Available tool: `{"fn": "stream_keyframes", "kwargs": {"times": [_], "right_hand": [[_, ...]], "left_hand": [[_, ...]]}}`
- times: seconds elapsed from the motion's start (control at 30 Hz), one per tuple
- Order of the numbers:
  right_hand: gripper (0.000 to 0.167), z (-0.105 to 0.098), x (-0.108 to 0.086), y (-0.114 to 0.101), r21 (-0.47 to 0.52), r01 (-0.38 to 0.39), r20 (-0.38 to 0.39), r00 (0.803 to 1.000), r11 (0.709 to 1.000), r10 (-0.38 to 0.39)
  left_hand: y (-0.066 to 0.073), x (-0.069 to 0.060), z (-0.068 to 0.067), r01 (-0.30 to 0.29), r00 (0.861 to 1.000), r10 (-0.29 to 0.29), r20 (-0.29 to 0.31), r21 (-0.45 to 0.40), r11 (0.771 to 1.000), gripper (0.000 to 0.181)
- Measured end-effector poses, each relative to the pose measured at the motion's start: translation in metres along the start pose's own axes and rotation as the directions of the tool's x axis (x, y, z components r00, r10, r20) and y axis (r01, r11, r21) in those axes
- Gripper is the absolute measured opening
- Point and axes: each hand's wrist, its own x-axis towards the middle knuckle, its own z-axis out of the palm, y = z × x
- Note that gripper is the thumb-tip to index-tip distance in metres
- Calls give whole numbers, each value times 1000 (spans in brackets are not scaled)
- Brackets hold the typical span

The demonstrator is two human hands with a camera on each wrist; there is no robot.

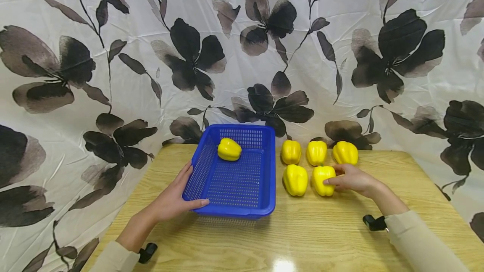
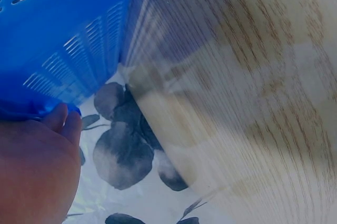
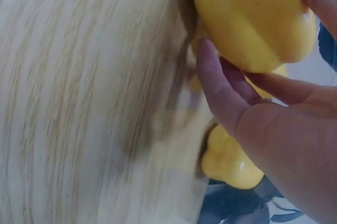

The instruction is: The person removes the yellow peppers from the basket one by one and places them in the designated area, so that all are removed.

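Note:
A blue plastic basket point(image 1: 245, 212) with perforated walls stands left of the middle of the table, and one yellow bell pepper point(image 1: 229, 150) lies inside near its far left corner. My left hand point(image 1: 172, 200) grips the basket's rim at the near left corner, thumb along the front edge. To the basket's right, several yellow bell peppers form two rows. My right hand point(image 1: 353, 178) holds the front-row right pepper point(image 1: 321, 180), its thumb on the near side. The right wrist view shows fingers around this pepper point(image 3: 247, 18); whether it touches the table is unclear.
Beside the held pepper sits another front-row pepper point(image 1: 295, 180). Behind are the back-row left pepper point(image 1: 291, 152), middle pepper point(image 1: 316, 153) and right pepper point(image 1: 345, 153). The wooden table point(image 1: 302, 234) ends against a floral cloth point(image 1: 227, 74).

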Motion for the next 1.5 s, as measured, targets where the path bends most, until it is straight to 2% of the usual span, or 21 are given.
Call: {"fn": "stream_keyframes", "kwargs": {"times": [0.3,0.53,0.7,1.0,1.17,1.5], "right_hand": [[84,-3,2,6,7,-16,39,999,1000,15],[97,-5,0,7,-4,-29,36,999,1000,29],[93,-6,-10,0,-48,-7,4,1000,999,7],[94,-6,-33,-20,-251,-11,-74,997,968,-8],[93,-4,-39,-33,-283,0,-85,996,959,-25],[87,12,-43,-73,-350,85,-110,985,933,-131]], "left_hand": [[0,0,-1,-5,1000,5,-7,1,1000,125],[-1,1,-1,-11,1000,11,-12,-5,1000,126],[-1,1,-1,-10,1000,10,-9,-5,1000,126],[-1,0,1,-15,1000,15,-10,3,1000,127],[-1,0,0,-8,1000,7,-8,-3,1000,126],[1,0,-1,-15,1000,15,-11,-7,1000,127]]}}
